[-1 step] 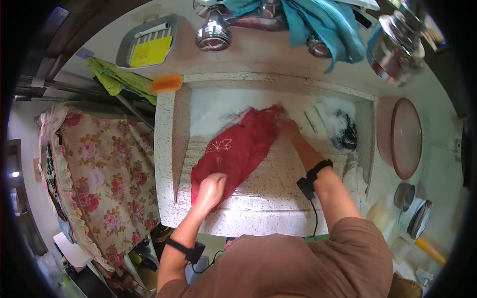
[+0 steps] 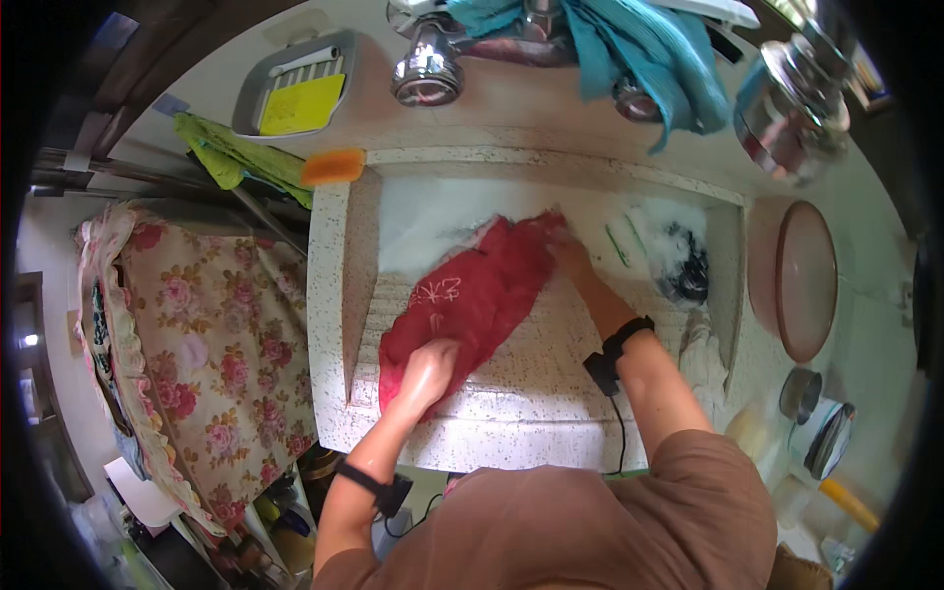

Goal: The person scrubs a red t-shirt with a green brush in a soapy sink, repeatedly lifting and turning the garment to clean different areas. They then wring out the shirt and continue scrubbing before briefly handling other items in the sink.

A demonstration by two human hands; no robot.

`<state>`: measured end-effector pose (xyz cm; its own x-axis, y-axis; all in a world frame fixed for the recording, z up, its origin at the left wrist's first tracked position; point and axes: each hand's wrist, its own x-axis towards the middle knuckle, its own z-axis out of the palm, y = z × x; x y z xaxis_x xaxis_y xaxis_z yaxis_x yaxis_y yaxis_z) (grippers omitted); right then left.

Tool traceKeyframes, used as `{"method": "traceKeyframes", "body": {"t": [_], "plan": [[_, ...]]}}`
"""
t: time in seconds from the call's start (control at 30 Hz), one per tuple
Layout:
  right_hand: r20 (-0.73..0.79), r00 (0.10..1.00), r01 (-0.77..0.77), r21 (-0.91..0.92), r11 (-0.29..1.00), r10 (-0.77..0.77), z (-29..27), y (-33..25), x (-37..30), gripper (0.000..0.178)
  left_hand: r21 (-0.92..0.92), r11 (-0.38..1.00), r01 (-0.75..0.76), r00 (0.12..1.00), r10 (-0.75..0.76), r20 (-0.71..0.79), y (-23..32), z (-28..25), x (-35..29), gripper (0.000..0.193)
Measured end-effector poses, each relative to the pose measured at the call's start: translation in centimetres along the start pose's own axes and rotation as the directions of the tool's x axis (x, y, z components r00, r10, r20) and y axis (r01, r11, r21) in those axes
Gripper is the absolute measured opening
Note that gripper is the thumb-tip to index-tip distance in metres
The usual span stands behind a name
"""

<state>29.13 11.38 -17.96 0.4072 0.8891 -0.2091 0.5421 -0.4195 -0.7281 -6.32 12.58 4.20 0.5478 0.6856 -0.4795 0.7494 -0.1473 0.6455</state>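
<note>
A wet red cloth, with a small white marking, lies slantwise over the ribbed floor of a speckled stone sink. My left hand is closed on its near left end. At the far right end, my right hand grips the cloth. Its fingers are partly hidden and a little blurred. White suds fill the sink's far side beyond the cloth.
A dark item sits in suds by the sink's right wall, beside a pale cloth. An orange sponge rests on the far left corner. Chrome taps and a blue towel overhang the back. A round basin leans at right.
My left hand has shifted slightly to the right and away from me on the red cloth. My right hand stays at the far end.
</note>
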Motion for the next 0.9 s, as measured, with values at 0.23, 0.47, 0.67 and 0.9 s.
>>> {"method": "traceKeyframes", "body": {"t": [0.23,0.47,0.67,0.9], "plan": [[0.047,0.979,-0.203,0.181,0.962,0.197,-0.3,-3.6,0.5,0.040,0.675,0.737,0.025,0.999,0.003,-0.041,-0.3,6.3,6.1,0.045],[0.084,0.973,-0.217,0.642,0.735,0.214,-10.8,-5.7,-5.7,0.020,-0.654,0.741,0.154,0.940,-0.313,-0.134,-2.4,3.7,5.9,0.015],[0.204,0.974,-0.198,0.571,0.797,0.096,-15.6,-5.9,-12.1,0.013,-0.790,0.613,-0.017,0.895,-0.343,-0.285,2.2,-1.4,3.6,0.007],[0.454,0.886,-0.205,0.204,0.957,0.094,-16.5,-4.5,-19.9,0.036,-0.484,0.822,0.301,0.950,-0.302,0.077,1.9,3.1,-3.0,0.019]]}}
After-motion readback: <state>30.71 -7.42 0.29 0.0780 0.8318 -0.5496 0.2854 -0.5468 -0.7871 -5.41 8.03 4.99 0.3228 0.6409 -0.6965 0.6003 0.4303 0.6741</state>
